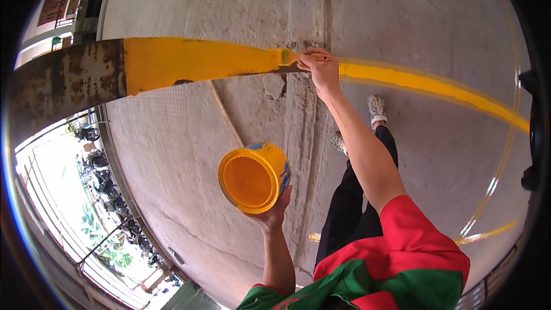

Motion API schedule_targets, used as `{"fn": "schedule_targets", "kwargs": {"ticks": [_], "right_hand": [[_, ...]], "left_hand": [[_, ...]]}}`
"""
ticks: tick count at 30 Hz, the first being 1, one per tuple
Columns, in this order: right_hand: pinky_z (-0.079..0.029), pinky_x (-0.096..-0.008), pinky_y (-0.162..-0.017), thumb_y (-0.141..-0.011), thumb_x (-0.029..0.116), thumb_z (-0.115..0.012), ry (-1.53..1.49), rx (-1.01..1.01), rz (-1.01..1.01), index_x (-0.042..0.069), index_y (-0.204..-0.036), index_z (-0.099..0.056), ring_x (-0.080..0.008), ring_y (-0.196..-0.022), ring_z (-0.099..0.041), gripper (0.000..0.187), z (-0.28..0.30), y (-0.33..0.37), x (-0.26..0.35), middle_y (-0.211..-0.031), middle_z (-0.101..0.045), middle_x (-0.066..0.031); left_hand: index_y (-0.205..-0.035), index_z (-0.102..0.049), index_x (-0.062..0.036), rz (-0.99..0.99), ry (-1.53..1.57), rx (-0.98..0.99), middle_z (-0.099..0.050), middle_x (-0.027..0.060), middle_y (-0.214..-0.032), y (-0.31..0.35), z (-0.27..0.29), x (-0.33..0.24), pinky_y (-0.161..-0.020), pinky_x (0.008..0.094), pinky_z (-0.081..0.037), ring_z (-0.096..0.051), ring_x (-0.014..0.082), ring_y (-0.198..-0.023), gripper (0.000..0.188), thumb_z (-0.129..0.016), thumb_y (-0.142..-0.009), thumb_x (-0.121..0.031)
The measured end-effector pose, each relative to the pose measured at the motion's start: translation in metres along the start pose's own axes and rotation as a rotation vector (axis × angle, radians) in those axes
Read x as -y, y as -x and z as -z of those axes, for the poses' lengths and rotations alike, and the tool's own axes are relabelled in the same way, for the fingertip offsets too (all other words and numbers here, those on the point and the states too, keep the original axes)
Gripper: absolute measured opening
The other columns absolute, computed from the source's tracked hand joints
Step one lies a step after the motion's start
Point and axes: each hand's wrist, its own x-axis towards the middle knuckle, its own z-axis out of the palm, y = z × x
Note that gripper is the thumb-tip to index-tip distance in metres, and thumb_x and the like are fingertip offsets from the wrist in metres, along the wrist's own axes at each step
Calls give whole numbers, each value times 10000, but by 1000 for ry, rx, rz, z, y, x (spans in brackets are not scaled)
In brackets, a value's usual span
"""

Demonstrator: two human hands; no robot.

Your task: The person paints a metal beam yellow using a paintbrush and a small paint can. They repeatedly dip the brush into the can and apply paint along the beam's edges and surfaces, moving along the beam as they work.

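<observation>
My left hand [272, 212] grips a paint can [282, 163] from below and behind, its mouth tilted toward me; yellow-orange paint [248, 182] coats the inside. In my right hand [322, 73] is a paintbrush [313, 57], with fingers closed round its handle. Its yellow-covered bristles touch the narrow end of a long metal beam [189, 63]. Yellow paint covers that stretch of the beam, with dark bare patches along its lower edge. Farther left, the beam's surface [69, 80] is brown, rusty and unpainted.
A yellow stripe [413, 77] runs along the grey concrete floor [425, 17] to the right. A broken, rough seam [301, 115] crosses the floor. My shoes [376, 109] stand below the stripe. A thin strip [227, 115] shows behind the can. Several motorbikes [103, 181] stand beyond railings at left.
</observation>
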Motion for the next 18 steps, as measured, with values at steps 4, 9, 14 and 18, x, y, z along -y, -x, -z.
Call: {"fn": "schedule_targets", "kwargs": {"ticks": [4,9,14,18], "right_hand": [[-580,-261,-668,-902,53,-746,521,-86,247,24,-922,-754,-137,-733,-719,36,2,-7,-8,-798,-736,-55],[-616,-259,-728,-912,34,-749,403,-24,279,3,-974,-749,-160,-790,-743,69,-65,21,35,-871,-748,-86],[-617,-290,-744,-910,46,-747,-358,185,181,-25,-999,-722,-213,-801,-749,116,-96,59,96,-962,-735,-126],[-648,-297,-797,-900,19,-753,-613,264,157,-42,-1028,-710,-236,-818,-756,148,-86,54,81,-992,-731,-137]], "left_hand": [[-1495,-430,-5,10,38,-1,-576,141,-1401,2,-2,-3,-1048,450,-552,-605,313,-1256,1017,-912,-600,-14],[-1506,-429,-14,47,66,20,-563,141,-1423,2,-2,-7,-1076,462,-532,-583,316,-1291,1039,-906,-583,-4],[-1506,-435,-10,125,96,-1,-573,143,-1417,6,-7,-9,-1077,463,-531,-599,314,-1278,1048,-902,-567,-4],[-1499,-446,-9,89,113,-7,-582,140,-1411,4,-6,-9,-1080,470,-529,-607,316,-1271,1036,-905,-570,-27]]}}
